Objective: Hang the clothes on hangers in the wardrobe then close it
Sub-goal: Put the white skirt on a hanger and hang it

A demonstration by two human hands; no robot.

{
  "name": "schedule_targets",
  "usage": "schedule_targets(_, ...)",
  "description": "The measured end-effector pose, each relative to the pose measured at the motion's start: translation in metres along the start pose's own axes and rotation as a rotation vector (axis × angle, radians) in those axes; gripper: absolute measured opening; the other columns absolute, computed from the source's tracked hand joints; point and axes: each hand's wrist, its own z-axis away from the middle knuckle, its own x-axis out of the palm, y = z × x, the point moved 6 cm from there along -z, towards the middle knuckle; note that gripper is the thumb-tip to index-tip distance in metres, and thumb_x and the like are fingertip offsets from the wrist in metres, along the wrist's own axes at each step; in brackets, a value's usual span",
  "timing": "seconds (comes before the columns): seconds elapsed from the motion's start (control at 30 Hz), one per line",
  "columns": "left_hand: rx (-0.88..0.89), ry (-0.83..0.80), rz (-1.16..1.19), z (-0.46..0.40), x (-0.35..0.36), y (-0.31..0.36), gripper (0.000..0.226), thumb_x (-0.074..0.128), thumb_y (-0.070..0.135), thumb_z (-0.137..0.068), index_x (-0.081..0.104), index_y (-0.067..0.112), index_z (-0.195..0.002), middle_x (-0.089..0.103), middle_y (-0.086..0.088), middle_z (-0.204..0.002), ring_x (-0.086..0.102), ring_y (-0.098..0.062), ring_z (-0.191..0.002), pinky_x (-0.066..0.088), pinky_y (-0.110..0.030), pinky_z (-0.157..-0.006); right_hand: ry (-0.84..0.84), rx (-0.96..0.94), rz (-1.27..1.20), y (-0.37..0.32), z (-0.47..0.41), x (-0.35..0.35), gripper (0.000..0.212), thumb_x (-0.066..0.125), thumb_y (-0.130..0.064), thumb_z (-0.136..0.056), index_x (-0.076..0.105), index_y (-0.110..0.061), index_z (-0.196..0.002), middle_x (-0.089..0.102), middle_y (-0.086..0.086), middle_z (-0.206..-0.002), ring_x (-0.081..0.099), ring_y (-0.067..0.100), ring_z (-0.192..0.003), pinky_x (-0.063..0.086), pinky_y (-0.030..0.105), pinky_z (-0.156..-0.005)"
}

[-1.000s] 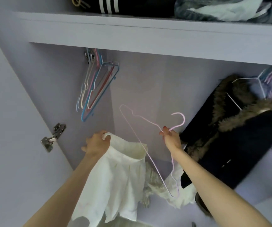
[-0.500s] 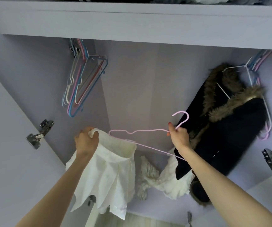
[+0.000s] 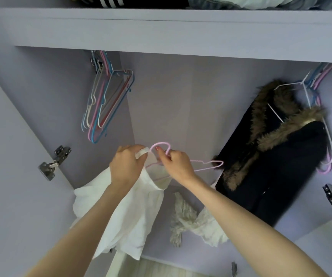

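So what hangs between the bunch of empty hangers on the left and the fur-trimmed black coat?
Nothing hangs there in the head view: bare wardrobe back panel separates the empty hangers from the black coat.

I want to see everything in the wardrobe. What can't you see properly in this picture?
Head view only:
- Rail under the grey shelf: hidden by it.
- Folded clothes on that shelf: cut off at the top.
- Thin pink wire hanger: middle covered by the right hand.
- White garment: partly behind the left hand.

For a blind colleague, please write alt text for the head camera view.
Inside an open wardrobe, the left hand grips a white garment while the right hand holds a pink hanger against it. A fur-trimmed black coat hangs right.
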Motion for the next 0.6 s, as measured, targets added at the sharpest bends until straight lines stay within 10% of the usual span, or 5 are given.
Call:
schedule_targets(0.27,0.255,-0.125,-0.315,-0.003,0.004,0.003,0.030,0.054,0.046,-0.088,0.068,0.026,-0.105,0.070,0.003,-0.098,0.053,-0.027,-0.095,0.033,-0.035,-0.079,0.117,0.438,-0.548,0.013,-0.004,-0.016,0.060,0.031,-0.056,-0.095,0.049,-0.014,-0.056,0.057,0.003,-0.060,0.059,0.023,-0.073,0.046,0.037,-0.084)
schedule_targets(0.4,0.405,-0.140,-0.299,0.004,0.004,0.019,0.033,0.047,0.046,-0.091,0.067,0.021,-0.096,0.071,0.001,-0.081,0.066,-0.026,-0.074,0.045,-0.036,-0.069,0.035,0.398,-0.586,0.003,0.001,-0.014,0.057,0.039,-0.057,-0.092,0.048,-0.015,-0.056,0.059,-0.001,-0.054,0.058,0.018,-0.063,0.049,0.040,-0.084)
schedule_targets(0.6,0.126,-0.261,-0.051,0.004,0.010,0.004,0.027,0.037,0.024,-0.099,0.056,0.021,-0.118,0.065,-0.007,-0.104,0.060,-0.036,-0.094,0.048,-0.040,-0.079,0.262,0.131,-0.421,0.000,0.009,-0.037,0.029,0.053,-0.036,-0.094,0.054,-0.015,-0.075,0.056,-0.001,-0.079,0.054,0.015,-0.076,0.040,0.021,-0.072)
